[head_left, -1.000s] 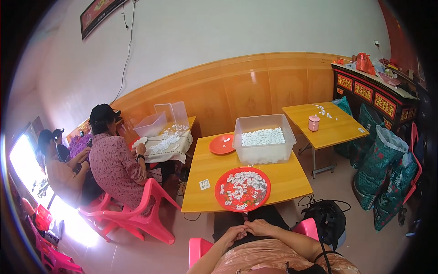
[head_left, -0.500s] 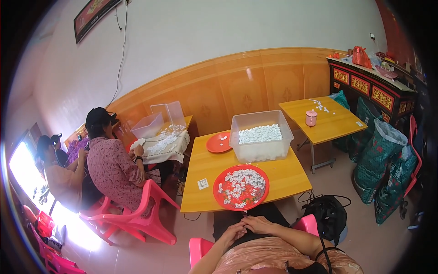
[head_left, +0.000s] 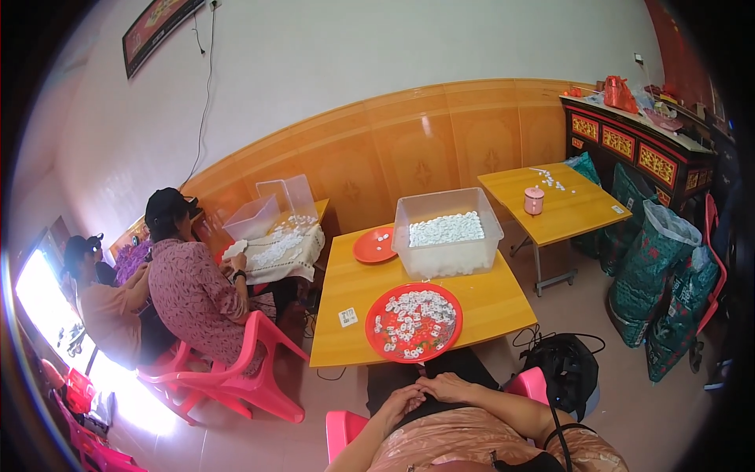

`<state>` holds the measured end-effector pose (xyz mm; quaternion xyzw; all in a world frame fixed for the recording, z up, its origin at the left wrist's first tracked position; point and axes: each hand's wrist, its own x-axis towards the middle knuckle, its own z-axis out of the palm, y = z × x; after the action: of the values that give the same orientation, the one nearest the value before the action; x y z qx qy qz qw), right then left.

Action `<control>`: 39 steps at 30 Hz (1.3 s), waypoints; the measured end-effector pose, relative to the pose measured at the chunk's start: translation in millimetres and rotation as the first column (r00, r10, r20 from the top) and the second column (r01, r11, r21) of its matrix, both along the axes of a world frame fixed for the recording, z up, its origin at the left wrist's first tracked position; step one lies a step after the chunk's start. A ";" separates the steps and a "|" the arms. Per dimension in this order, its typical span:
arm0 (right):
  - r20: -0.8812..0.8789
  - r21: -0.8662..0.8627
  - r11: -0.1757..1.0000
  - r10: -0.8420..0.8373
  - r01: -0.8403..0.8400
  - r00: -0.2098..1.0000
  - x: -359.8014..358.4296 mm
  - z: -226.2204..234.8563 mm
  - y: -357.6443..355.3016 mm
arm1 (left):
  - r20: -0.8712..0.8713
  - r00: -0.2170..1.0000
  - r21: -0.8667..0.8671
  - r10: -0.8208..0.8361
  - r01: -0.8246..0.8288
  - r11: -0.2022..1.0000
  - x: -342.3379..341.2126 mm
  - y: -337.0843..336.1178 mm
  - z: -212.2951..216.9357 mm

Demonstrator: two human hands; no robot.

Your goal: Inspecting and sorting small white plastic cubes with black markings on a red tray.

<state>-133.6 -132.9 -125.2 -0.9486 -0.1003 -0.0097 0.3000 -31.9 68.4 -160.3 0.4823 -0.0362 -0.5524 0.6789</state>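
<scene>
Unmoved hands [head_left: 429, 392] near round red tray [head_left: 414, 322].

On your yellow table [head_left: 487, 303], a small white square label [head_left: 348, 317] lies left of the red tray [head_left: 414, 322]. A dark framed sign [head_left: 157, 27] hangs high on the wall. Green printed sacks [head_left: 653, 275] stand on the right.

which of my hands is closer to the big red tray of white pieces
Right, narrowly. The right hand rests on the lap just below the red tray; the left hand lies beside it, slightly lower and further left.
</scene>
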 end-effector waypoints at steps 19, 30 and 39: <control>0.039 0.068 0.997 -0.035 0.033 0.999 -5.5 11.7 -4.6 | -0.007 0.996 -0.109 -0.091 0.090 0.990 -4.7 -0.1 11.2; -0.044 0.025 0.989 -0.144 0.146 0.989 7.8 13.2 -14.0 | 0.024 1.000 0.007 -0.003 0.003 1.000 10.6 -10.1 3.1; -0.049 -0.075 0.992 -0.106 0.102 0.993 21.4 -8.6 -22.9 | 0.054 0.999 0.004 0.006 -0.006 1.000 21.3 -17.3 -9.8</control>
<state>-112.2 -155.8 -133.9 -0.9627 -0.0430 0.0035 0.2672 -10.6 51.1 -170.1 0.4987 -0.0519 -0.5373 0.6781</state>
